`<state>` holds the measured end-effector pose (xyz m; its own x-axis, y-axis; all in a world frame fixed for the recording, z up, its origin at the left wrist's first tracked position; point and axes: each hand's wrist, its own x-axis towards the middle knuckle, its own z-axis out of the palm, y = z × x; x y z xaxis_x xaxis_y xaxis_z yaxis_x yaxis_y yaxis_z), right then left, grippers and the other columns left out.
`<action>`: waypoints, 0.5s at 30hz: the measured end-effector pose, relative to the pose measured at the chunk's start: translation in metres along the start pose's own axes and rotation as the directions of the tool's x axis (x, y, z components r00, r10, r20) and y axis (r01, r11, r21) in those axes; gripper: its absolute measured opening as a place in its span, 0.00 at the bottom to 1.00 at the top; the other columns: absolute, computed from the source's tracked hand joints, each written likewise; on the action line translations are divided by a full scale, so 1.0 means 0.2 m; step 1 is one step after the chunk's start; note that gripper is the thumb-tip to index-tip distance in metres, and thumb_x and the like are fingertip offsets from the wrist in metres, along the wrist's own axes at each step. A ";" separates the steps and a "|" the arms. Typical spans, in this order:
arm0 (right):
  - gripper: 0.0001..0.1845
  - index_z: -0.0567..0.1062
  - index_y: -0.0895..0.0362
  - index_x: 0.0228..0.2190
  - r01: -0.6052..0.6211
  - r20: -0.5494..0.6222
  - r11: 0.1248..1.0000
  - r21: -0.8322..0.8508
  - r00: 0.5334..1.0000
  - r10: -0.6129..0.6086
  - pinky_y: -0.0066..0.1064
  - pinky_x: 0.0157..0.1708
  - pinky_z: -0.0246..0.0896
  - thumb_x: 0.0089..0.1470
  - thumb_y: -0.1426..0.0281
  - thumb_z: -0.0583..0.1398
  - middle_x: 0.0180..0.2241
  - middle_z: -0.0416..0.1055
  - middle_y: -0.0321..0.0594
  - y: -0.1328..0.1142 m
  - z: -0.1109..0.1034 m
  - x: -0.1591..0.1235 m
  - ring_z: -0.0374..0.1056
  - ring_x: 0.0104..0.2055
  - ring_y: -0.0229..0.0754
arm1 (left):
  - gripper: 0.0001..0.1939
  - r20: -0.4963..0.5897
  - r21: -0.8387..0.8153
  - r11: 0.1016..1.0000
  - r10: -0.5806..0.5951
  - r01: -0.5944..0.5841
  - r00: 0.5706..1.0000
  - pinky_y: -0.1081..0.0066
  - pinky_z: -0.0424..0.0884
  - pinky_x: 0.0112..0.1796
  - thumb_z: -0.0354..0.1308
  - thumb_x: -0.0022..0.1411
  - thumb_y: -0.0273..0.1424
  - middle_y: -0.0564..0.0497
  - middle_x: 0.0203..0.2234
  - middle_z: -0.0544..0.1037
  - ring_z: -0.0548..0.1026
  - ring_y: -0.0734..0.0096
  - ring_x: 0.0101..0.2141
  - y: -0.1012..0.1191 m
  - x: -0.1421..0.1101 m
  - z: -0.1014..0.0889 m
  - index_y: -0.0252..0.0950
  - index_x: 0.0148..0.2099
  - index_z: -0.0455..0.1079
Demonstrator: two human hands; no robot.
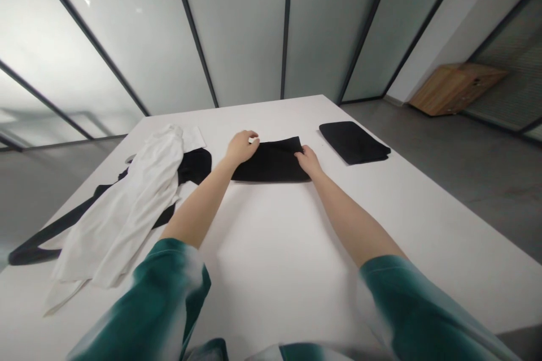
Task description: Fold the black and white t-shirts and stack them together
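Note:
A black garment folded into a flat band (271, 162) lies near the far side of the white table. My left hand (241, 148) grips its upper left corner, with the fingers curled over the fold. My right hand (308, 161) sits on the garment's right end, fingers on the cloth. A second folded black garment (353, 142) lies apart to the right, out of reach of both fingertips. To the left of my left hand, a crumpled white garment (127, 203) lies over a loose black garment (193, 166), hiding much of it.
The white table (271, 271) ends in edges at the far side and right, and a grey floor (466, 180) lies beyond. The loose black garment's strip (38, 251) reaches the left table edge. Frosted glass panels stand behind, and a wooden box (457, 88) rests on the floor at the right.

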<state>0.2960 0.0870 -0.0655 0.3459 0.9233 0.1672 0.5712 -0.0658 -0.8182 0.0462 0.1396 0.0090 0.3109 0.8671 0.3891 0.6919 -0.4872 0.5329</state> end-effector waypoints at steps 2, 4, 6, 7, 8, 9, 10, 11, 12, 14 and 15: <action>0.10 0.70 0.54 0.34 0.002 0.005 1.000 -0.007 1.000 -0.002 0.41 0.46 0.64 0.48 0.67 0.54 0.39 0.76 0.46 0.00 -0.01 0.00 0.69 0.45 0.54 | 0.22 0.153 0.221 0.974 0.015 -0.049 0.988 0.54 0.63 0.55 0.55 0.62 0.45 0.40 0.49 0.77 0.71 0.50 0.52 0.02 -0.08 0.06 0.36 0.51 0.74; 0.10 0.70 0.53 0.34 -0.006 0.005 1.000 -0.016 1.000 0.006 0.41 0.46 0.64 0.47 0.68 0.55 0.40 0.76 0.46 -0.01 -0.01 0.00 0.69 0.45 0.54 | 0.29 0.239 0.316 0.947 -0.026 -0.052 0.971 0.51 0.61 0.57 0.52 0.64 0.49 0.39 0.56 0.72 0.68 0.48 0.57 -0.01 -0.15 0.09 0.37 0.59 0.69; 0.11 0.71 0.53 0.35 -0.024 -0.001 1.000 -0.020 1.000 0.024 0.41 0.46 0.64 0.47 0.68 0.55 0.40 0.76 0.46 -0.02 0.00 0.00 0.69 0.45 0.54 | 0.32 0.262 0.325 0.942 -0.005 -0.083 0.965 0.52 0.58 0.59 0.49 0.66 0.49 0.40 0.62 0.66 0.63 0.48 0.61 -0.07 -0.21 0.10 0.38 0.65 0.63; 0.12 0.71 0.53 0.35 -0.036 -0.010 0.999 -0.021 0.999 0.036 0.41 0.46 0.64 0.47 0.69 0.54 0.40 0.76 0.45 -0.02 0.00 0.00 0.69 0.45 0.53 | 0.32 0.252 0.318 0.941 0.031 -0.113 0.967 0.52 0.57 0.60 0.49 0.66 0.49 0.41 0.64 0.63 0.60 0.49 0.63 -0.10 -0.24 0.10 0.38 0.66 0.61; 0.13 0.71 0.54 0.37 -0.045 -0.024 0.999 -0.027 0.999 0.045 0.41 0.47 0.64 0.47 0.69 0.54 0.41 0.75 0.46 -0.02 0.00 0.00 0.69 0.45 0.53 | 0.31 0.234 0.313 0.938 0.073 -0.146 0.970 0.53 0.55 0.61 0.49 0.67 0.48 0.41 0.65 0.62 0.58 0.50 0.64 -0.12 -0.26 0.10 0.39 0.66 0.61; 0.16 0.72 0.55 0.39 -0.045 -0.048 0.998 -0.043 0.998 0.043 0.42 0.47 0.64 0.47 0.70 0.54 0.42 0.75 0.47 -0.02 0.00 0.00 0.69 0.45 0.53 | 0.30 0.211 0.314 0.933 0.113 -0.177 0.971 0.52 0.55 0.62 0.49 0.67 0.47 0.42 0.65 0.62 0.57 0.51 0.65 -0.14 -0.28 0.09 0.39 0.66 0.62; 0.19 0.71 0.56 0.42 -0.029 -0.080 0.997 -0.071 0.997 0.024 0.43 0.49 0.63 0.47 0.70 0.54 0.45 0.74 0.49 -0.01 0.00 0.00 0.68 0.47 0.53 | 0.28 0.183 0.320 0.926 0.149 -0.202 0.972 0.52 0.55 0.62 0.50 0.67 0.46 0.42 0.64 0.64 0.59 0.51 0.64 -0.14 -0.29 0.09 0.39 0.64 0.65; 0.22 0.71 0.58 0.46 0.002 -0.115 0.994 -0.112 0.993 -0.014 0.44 0.51 0.62 0.46 0.71 0.54 0.48 0.72 0.52 -0.02 -0.01 0.01 0.67 0.50 0.53 | 0.26 0.154 0.328 0.918 0.180 -0.222 0.972 0.51 0.55 0.62 0.50 0.67 0.44 0.42 0.62 0.66 0.61 0.52 0.63 -0.14 -0.30 0.08 0.39 0.62 0.67; 0.25 0.70 0.59 0.49 0.046 -0.143 0.986 -0.161 0.987 -0.070 0.45 0.53 0.60 0.46 0.72 0.54 0.51 0.70 0.54 -0.02 -0.02 0.01 0.65 0.52 0.54 | 0.24 0.126 0.337 0.911 0.206 -0.237 0.970 0.51 0.55 0.62 0.51 0.67 0.42 0.42 0.60 0.69 0.64 0.53 0.61 -0.13 -0.31 0.08 0.38 0.60 0.70; 0.29 0.68 0.61 0.53 0.165 -0.152 0.949 -0.267 0.966 -0.211 0.49 0.57 0.56 0.47 0.72 0.54 0.56 0.66 0.56 -0.05 -0.04 0.02 0.61 0.58 0.56 | 0.20 0.081 0.348 0.900 0.250 -0.263 0.965 0.51 0.56 0.61 0.52 0.66 0.39 0.42 0.55 0.73 0.68 0.54 0.57 -0.10 -0.31 0.08 0.38 0.55 0.74; 0.29 0.68 0.61 0.54 0.228 -0.126 0.922 -0.313 0.952 -0.278 0.50 0.57 0.55 0.48 0.72 0.54 0.57 0.65 0.55 -0.07 -0.04 0.03 0.59 0.59 0.57 | 0.18 0.064 0.351 0.895 0.270 -0.275 0.961 0.50 0.56 0.61 0.53 0.66 0.38 0.42 0.53 0.75 0.70 0.55 0.55 -0.08 -0.32 0.08 0.38 0.52 0.76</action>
<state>0.2963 0.0893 -0.0485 0.2644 0.8500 0.4556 0.8382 0.0312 -0.5445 0.0252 0.0941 -0.0367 0.5271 0.7082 0.4697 0.7625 -0.6381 0.1066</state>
